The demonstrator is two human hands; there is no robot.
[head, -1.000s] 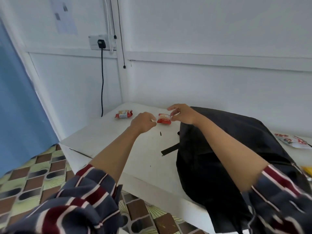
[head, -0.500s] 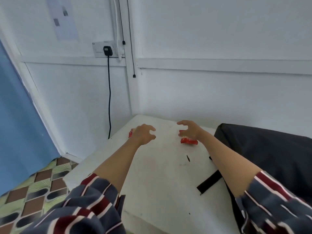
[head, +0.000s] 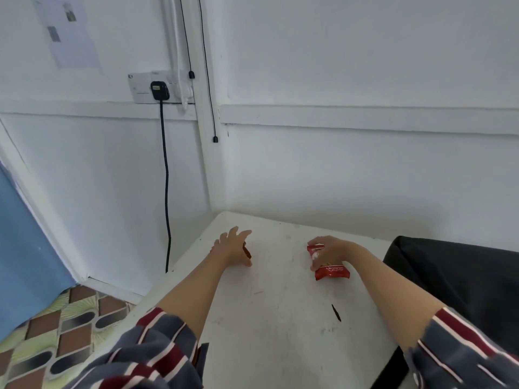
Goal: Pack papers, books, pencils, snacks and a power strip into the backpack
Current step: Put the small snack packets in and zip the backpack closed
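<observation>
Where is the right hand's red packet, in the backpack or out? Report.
Out: the red packet lies on the table, gripped by the right hand, left of the black backpack.

Walls: painted white, crossed by a horizontal rail.
Socket: mounted on the left wall; a black cable is plugged in.
Floor: patterned in brown and green.
Table: white, set in the corner.
</observation>
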